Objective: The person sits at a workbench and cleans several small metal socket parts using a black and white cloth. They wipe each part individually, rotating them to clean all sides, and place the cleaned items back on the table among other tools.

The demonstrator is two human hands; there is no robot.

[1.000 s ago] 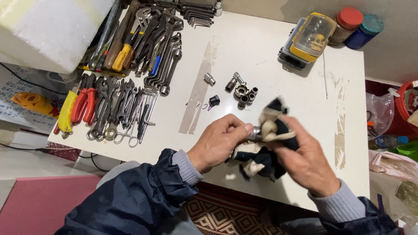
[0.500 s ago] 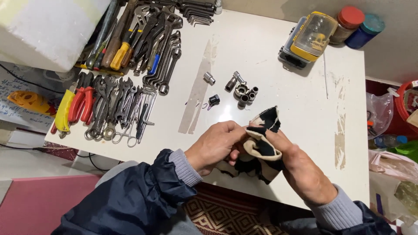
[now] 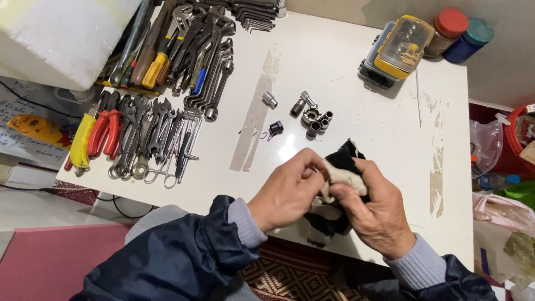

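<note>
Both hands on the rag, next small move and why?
Probably keep rubbing with the black-and-white rag: left hand and right hand pinch it together just above the table edge. Whatever is wrapped inside is hidden, so setting it down by the sockets seems premature.

The rag [image 3: 340,184] bunched between the hands looks like soft, matt cloth in black and white. The white table [image 3: 345,89] is smooth and glossy, with dull scuffed streaks. The sockets [image 3: 311,114] and wrenches [image 3: 212,72] are bright, polished metal. The pliers [image 3: 106,131] wear shiny red plastic grips. The yellow-lidded case [image 3: 397,50] is clear, hard plastic.
</note>
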